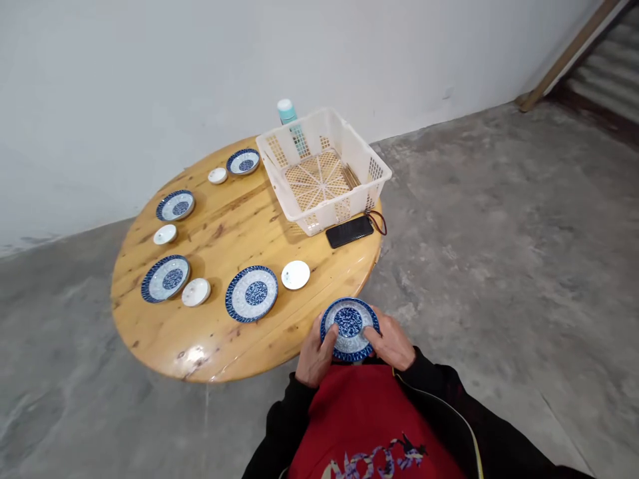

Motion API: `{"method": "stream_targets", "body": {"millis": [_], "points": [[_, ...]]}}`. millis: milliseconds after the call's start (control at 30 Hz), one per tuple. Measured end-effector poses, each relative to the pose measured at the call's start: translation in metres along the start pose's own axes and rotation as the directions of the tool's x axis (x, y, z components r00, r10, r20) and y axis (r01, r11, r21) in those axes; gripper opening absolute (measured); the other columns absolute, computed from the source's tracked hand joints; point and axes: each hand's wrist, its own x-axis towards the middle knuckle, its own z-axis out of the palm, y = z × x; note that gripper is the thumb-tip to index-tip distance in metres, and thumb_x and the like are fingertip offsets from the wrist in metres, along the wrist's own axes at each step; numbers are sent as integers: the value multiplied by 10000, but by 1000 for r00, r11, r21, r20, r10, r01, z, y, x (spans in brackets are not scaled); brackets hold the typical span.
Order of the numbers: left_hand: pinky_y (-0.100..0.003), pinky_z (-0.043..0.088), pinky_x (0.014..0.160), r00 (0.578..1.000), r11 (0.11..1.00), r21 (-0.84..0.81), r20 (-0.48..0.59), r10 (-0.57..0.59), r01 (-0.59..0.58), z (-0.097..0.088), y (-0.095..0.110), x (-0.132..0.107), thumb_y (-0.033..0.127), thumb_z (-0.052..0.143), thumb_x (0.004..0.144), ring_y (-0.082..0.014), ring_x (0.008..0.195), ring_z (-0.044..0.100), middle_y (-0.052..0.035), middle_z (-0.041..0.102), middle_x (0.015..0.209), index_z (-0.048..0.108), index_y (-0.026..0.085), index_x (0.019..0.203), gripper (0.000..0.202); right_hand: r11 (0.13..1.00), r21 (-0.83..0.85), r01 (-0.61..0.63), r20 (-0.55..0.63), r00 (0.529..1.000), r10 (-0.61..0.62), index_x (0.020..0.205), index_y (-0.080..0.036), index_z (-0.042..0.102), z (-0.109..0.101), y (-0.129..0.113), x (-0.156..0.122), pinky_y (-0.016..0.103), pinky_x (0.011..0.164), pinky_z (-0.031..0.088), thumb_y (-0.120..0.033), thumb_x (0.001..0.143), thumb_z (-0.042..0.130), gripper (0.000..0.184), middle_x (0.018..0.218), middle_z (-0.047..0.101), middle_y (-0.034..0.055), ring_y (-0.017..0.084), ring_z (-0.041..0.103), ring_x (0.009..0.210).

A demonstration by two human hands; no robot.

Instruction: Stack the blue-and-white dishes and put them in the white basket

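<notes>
Both of my hands grip a blue-and-white patterned plate (pixel 348 342) in front of my body, just off the table's near right edge. My left hand (pixel 315 352) is closed on its left rim, thumb pressed on the upper face. On the opposite rim my right hand (pixel 392 340) is closed the same way. The fingers beneath the plate are hidden. Nearest on the table are a small white dish (pixel 295 275) and another blue-and-white plate (pixel 251 294).
The oval wooden table (pixel 224 243) carries more plates (pixel 166 279) with small white dishes (pixel 196 292) beside them. A white plastic basket (pixel 327 216) holding some thin sticks (pixel 351 177) stands at the back right. Close by are a black phone (pixel 349 231) and a light-blue bottle (pixel 286 112).
</notes>
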Motion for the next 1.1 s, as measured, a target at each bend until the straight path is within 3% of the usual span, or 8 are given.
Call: {"method": "stream_targets", "body": {"millis": [100, 300, 500, 667, 800, 933, 1100], "points": [[-363, 442, 1021, 1000, 998, 58, -22, 21, -20, -14, 13, 16, 450, 419, 936, -240, 1133, 603, -102, 661, 1198, 572, 168, 1219, 427, 999, 36, 17, 26, 999, -18, 1170, -166, 559, -6, -13, 22, 292, 614, 491, -229, 820, 435, 377, 635, 663, -5, 182, 625, 514], [-350, 489, 917, 996, 976, 203, -22, 88, -82, -44, 43, 62, 442, 391, 938, -240, 994, 645, -95, 680, 1076, 591, 181, 1134, 383, 997, 75, 22, 41, 999, -25, 1080, -166, 555, -31, -49, 67, 257, 486, 468, -251, 827, 438, 292, 663, 656, 1, 157, 601, 470], [-340, 507, 915, 978, 943, 291, -84, 192, -160, -80, 85, 107, 433, 469, 920, -249, 1039, 643, -76, 680, 1081, 599, 207, 1173, 363, 984, -46, 173, -47, 983, -175, 936, -167, 595, -69, -103, 112, 258, 552, 512, -259, 809, 461, 207, 756, 666, 35, 183, 643, 655], [-353, 570, 792, 961, 956, 200, -128, 243, -215, -109, 136, 155, 479, 466, 926, -228, 907, 680, -63, 692, 975, 580, 169, 1192, 424, 956, -63, 286, -18, 958, -287, 926, -119, 609, -110, -161, 161, 234, 538, 515, -253, 836, 451, 226, 670, 610, 13, 155, 636, 624], [-285, 578, 618, 960, 967, 36, -119, 255, -252, -125, 176, 209, 472, 476, 924, -181, 759, 690, -74, 703, 977, 556, 167, 1195, 415, 935, -9, 355, 0, 935, -355, 859, -107, 603, -143, -196, 219, 205, 497, 509, -249, 860, 455, 205, 646, 606, 12, 130, 635, 557], [-236, 570, 598, 979, 981, -94, -131, 156, -169, -126, 194, 272, 469, 558, 885, -163, 693, 693, -84, 730, 930, 581, 191, 1147, 383, 937, 96, 337, 60, 937, -344, 735, -149, 567, -167, -206, 289, 214, 364, 471, -229, 813, 546, 114, 572, 602, 29, 161, 612, 452], [-270, 589, 663, 990, 986, -164, -130, -59, 37, -107, 173, 349, 440, 579, 878, -175, 704, 709, -75, 732, 848, 600, 169, 1128, 370, 972, 182, 148, 154, 972, -177, 841, -137, 583, -178, -181, 368, 256, 446, 558, -179, 822, 592, 47, 532, 594, 19, 159, 608, 444]]}}
